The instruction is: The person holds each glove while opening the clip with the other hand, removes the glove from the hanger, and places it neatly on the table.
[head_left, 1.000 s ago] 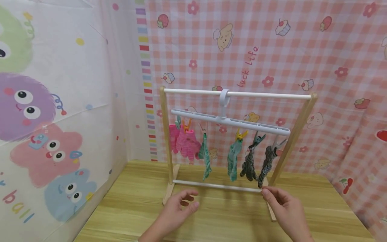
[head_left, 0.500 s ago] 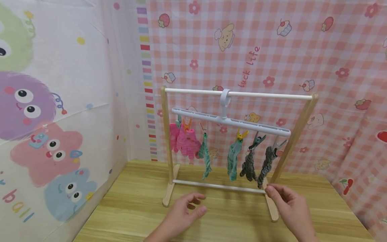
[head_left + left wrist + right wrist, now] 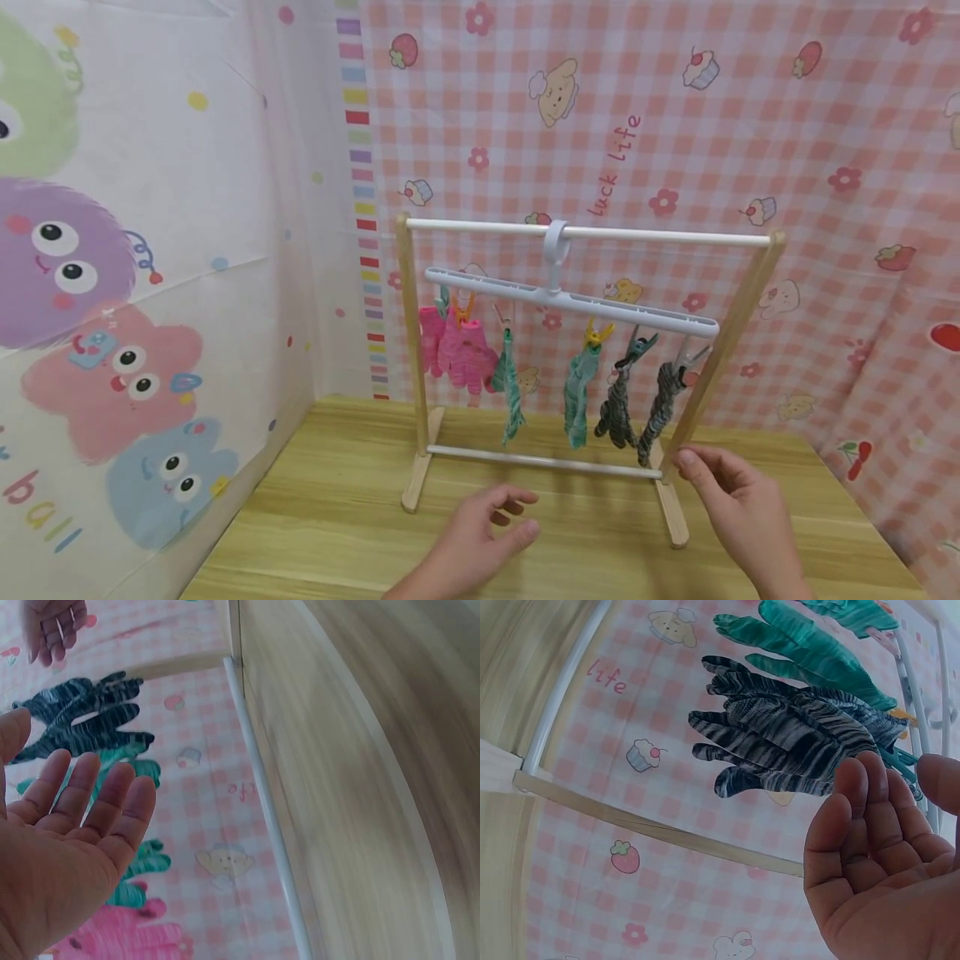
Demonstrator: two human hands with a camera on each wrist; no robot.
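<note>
Left hand: the left hand (image 3: 480,533) is held over the bench (image 3: 337,533), fingers loosely curled, gripping nothing; since a second ago it has drifted rightward, away from the rack's left foot.
Right hand: the right hand (image 3: 738,508) is held beside the right post of the rack (image 3: 738,308), fingers relaxed and parted; whether the fingertips touch the post cannot be told. It has moved right, off the lower rail.
Grey gloves: the grey gloves (image 3: 795,739) are clipped on the hanger (image 3: 570,302), just above and left of the right hand, not held.
Other gloves: teal gloves (image 3: 579,400) and pink gloves (image 3: 461,354) hang beyond the left hand.
Meaning: both hands seem withdrawn from the rack; no glove has been taken.
</note>
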